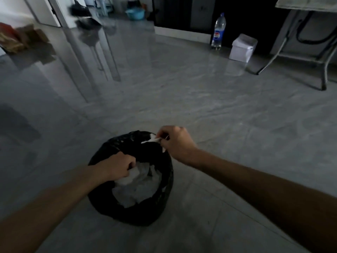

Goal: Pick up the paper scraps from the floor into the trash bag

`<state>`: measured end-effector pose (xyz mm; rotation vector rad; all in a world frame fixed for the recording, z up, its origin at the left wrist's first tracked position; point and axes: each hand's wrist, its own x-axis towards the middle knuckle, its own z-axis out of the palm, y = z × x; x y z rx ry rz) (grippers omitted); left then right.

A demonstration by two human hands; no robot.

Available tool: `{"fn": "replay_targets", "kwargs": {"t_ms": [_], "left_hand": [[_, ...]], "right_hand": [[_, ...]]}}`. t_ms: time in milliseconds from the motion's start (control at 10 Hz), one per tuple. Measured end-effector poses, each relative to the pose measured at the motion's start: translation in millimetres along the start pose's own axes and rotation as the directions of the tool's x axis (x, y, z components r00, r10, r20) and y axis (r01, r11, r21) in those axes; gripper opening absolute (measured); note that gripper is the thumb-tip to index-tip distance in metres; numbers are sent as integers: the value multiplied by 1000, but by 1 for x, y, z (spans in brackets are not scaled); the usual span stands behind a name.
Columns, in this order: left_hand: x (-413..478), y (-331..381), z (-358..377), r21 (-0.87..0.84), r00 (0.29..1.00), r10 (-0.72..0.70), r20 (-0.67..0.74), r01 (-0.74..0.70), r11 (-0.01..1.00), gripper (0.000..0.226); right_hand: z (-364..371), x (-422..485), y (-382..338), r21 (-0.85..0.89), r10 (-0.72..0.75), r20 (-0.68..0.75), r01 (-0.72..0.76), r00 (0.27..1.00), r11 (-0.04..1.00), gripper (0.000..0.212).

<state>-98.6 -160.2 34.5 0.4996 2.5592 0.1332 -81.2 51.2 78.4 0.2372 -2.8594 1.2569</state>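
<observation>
Left hand (pixel 116 167) is closed on the trash bag (pixel 160 207) rim; right hand (pixel 175 141) pinches a paper scrap (pixel 150 140) at the edge. Released there, it could fall outside.

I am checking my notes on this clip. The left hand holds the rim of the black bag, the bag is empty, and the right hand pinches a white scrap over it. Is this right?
Not quite: the bag is not empty. The head view shows white paper already inside it. The rest holds: the left hand holds the rim, and the right hand pinches a white scrap over the bag.
</observation>
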Motion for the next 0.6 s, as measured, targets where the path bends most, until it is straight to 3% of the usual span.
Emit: {"fn": "replay_targets", "kwargs": {"t_ms": [100, 200, 400, 600], "left_hand": [[3, -9, -2, -17, 999, -20, -32, 20, 1000, 23], [7, -8, -15, -23, 991, -23, -130, 20, 1000, 29], [12, 39, -45, 13, 990, 69, -123, -67, 998, 28], [38, 131, -77, 23, 947, 278, -160, -277, 960, 22]], "right_hand": [[35, 3, -2, -105, 5, 158, 11, 987, 994, 22], [52, 2, 4, -268, 50, 371, 56, 927, 962, 32], [-19, -5, 15, -274, 70, 222, -7, 972, 962, 30], [-114, -53, 58, -416, 252, 264, -126, 931, 901, 22]]}}
